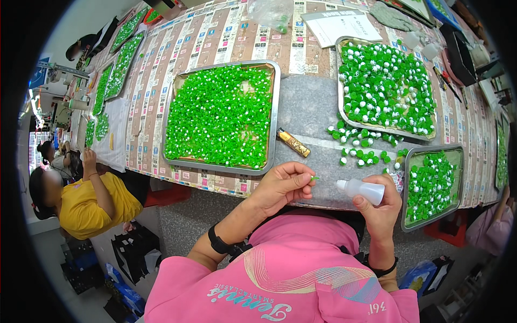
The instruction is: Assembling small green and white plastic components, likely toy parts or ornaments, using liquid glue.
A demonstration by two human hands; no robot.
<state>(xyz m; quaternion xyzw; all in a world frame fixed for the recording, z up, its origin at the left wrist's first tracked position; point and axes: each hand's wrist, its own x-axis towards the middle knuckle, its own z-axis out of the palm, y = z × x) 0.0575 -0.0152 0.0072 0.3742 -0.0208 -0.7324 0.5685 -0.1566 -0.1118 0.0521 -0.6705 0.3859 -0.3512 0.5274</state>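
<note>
A: Your pink shirt (301, 231) carries large slanted blue lettering (258, 308) with a smaller line beside it, and a short pale marking (377, 308) on the other side of the chest.
B: The white booklet (339, 29) ahead of you bears dark print on its cover.
A: And your patterned table covering (215, 35)?
B: Printed blocks, possibly lettered in part, but too small to read for you.

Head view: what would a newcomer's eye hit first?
Bright green-and-white pieces filling the large tray left of centre. Then, at the table's near edge, the right hand holding a white bottle, its nozzle toward the left hand. Far left, a person's yellow shirt.
</note>
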